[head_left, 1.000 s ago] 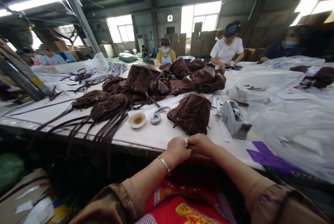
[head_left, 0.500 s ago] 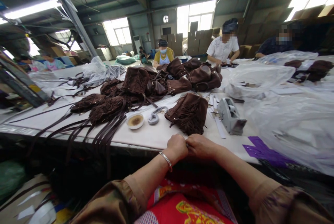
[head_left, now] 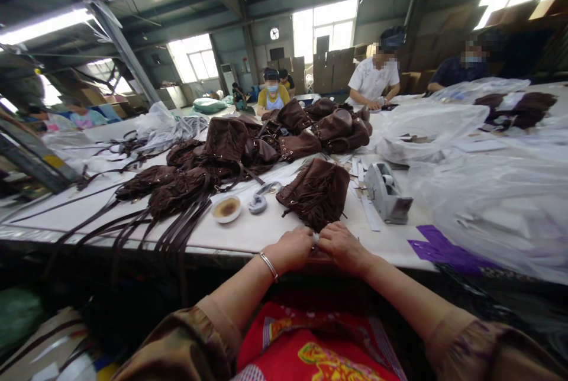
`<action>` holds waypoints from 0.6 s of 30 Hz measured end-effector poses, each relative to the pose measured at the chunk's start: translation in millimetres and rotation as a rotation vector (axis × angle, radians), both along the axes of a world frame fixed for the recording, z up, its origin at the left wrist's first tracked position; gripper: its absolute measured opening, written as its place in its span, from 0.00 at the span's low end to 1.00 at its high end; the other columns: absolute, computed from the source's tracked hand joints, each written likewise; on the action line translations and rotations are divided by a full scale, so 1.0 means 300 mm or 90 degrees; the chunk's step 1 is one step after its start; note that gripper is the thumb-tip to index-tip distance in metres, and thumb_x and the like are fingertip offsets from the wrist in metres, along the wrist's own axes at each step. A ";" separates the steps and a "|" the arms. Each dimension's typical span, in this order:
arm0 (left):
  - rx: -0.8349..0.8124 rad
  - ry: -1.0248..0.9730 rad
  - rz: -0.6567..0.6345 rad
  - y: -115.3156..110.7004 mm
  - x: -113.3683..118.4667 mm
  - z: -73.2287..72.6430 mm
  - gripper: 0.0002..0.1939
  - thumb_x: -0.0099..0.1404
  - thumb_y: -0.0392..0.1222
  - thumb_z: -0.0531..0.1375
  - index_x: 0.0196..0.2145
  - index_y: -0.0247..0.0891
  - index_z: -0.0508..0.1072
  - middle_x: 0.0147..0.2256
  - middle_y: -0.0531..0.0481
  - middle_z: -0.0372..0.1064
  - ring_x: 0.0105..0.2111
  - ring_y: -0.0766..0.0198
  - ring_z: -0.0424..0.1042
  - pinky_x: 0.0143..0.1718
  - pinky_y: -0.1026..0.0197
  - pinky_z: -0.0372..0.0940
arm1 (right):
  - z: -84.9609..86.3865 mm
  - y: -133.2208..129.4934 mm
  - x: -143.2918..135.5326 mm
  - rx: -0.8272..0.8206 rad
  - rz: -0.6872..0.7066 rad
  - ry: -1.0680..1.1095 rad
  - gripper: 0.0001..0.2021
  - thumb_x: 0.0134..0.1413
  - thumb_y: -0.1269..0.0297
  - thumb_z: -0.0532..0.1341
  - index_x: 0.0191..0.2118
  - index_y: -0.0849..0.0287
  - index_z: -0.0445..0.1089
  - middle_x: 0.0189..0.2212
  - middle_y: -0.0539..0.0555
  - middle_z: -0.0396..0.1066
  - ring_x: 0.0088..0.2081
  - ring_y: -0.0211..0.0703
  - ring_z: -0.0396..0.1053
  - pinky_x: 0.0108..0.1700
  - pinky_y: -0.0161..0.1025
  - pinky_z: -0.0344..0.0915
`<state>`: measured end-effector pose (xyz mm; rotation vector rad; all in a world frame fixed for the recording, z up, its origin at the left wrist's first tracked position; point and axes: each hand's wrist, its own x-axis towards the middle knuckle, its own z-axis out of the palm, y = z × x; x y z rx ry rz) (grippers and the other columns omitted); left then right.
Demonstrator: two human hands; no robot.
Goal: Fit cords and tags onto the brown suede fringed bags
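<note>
My left hand (head_left: 296, 247) and my right hand (head_left: 341, 245) meet at the table's front edge, fingers closed. A small whitish thing shows between their fingertips, too small to make out. Just beyond them lies a dark brown fringed bag (head_left: 316, 193). Left of that bag are a coil of grey strap (head_left: 257, 203) and a white dish (head_left: 226, 209) with a brownish middle. A grey tape dispenser (head_left: 387, 193) stands to the right, beside white paper strips (head_left: 369, 213).
Brown bags (head_left: 226, 138) are heaped mid-table, their straps (head_left: 181, 224) hanging over the front edge. Clear plastic (head_left: 497, 209) and purple tape (head_left: 448, 249) lie at right. Several people sit or stand beyond, one in a white shirt (head_left: 373, 80).
My hands have drawn slightly apart at the wrists, and a whitish bit now shows between the fingertips. The whole view has shifted a little.
</note>
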<state>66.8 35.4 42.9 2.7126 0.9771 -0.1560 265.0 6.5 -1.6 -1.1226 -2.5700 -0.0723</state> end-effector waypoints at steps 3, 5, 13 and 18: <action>0.034 0.003 -0.066 0.011 -0.011 0.018 0.09 0.63 0.38 0.58 0.41 0.39 0.75 0.44 0.43 0.67 0.42 0.56 0.69 0.41 0.58 0.66 | 0.010 -0.001 0.002 0.002 -0.014 0.038 0.07 0.63 0.64 0.58 0.37 0.60 0.72 0.34 0.55 0.71 0.40 0.45 0.61 0.45 0.43 0.50; 0.052 -0.006 -0.097 0.023 -0.015 0.026 0.08 0.64 0.40 0.59 0.40 0.40 0.76 0.45 0.44 0.66 0.41 0.56 0.68 0.40 0.58 0.65 | 0.021 0.005 0.007 -0.008 -0.006 0.043 0.09 0.62 0.60 0.59 0.40 0.59 0.73 0.36 0.55 0.71 0.40 0.45 0.61 0.46 0.43 0.50; 0.132 -0.023 -0.082 0.011 -0.046 -0.006 0.10 0.66 0.37 0.56 0.39 0.39 0.77 0.37 0.44 0.65 0.38 0.57 0.64 0.38 0.57 0.63 | 0.048 0.055 0.008 -0.067 0.048 -0.049 0.11 0.61 0.53 0.60 0.42 0.52 0.76 0.35 0.54 0.71 0.38 0.44 0.60 0.39 0.42 0.48; 0.066 -0.149 -0.027 -0.046 -0.110 -0.046 0.21 0.67 0.36 0.55 0.57 0.41 0.66 0.42 0.45 0.63 0.39 0.60 0.64 0.42 0.60 0.64 | 0.030 0.056 0.001 -0.099 0.021 0.005 0.08 0.60 0.58 0.62 0.43 0.48 0.77 0.39 0.53 0.71 0.40 0.44 0.62 0.40 0.41 0.49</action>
